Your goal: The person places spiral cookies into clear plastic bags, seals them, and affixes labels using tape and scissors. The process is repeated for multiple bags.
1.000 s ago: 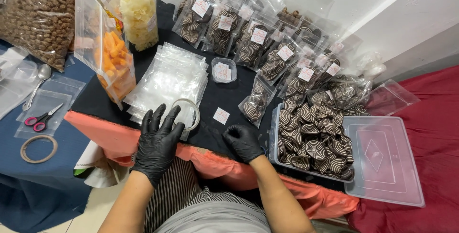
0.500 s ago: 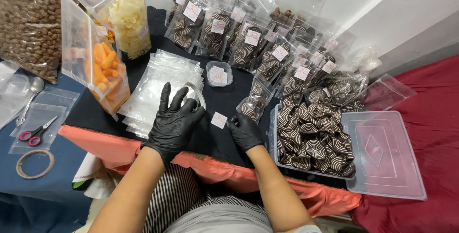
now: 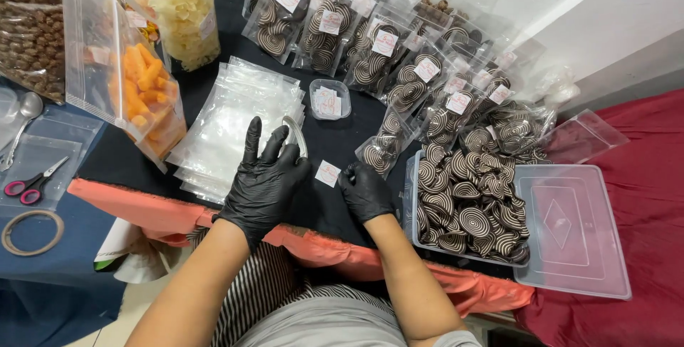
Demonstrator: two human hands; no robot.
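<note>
white paper label (image 3: 328, 173) lies flat on black cloth (image 3: 335, 140), between both gloved hands. right hand (image 3: 365, 192) just beside it, fingers curled in, tips at label edge; holding nothing as far as visible. left hand (image 3: 265, 176) fingers spread wide, resting on stack of empty clear bags (image 3: 228, 126), touching a clear round lid (image 3: 296, 137). small tub w/ more labels (image 3: 330, 99) behind. clear box of striped swirl cookies (image 3: 467, 201) to the right, filled cookie bags (image 3: 399, 69) beyond.
</note>
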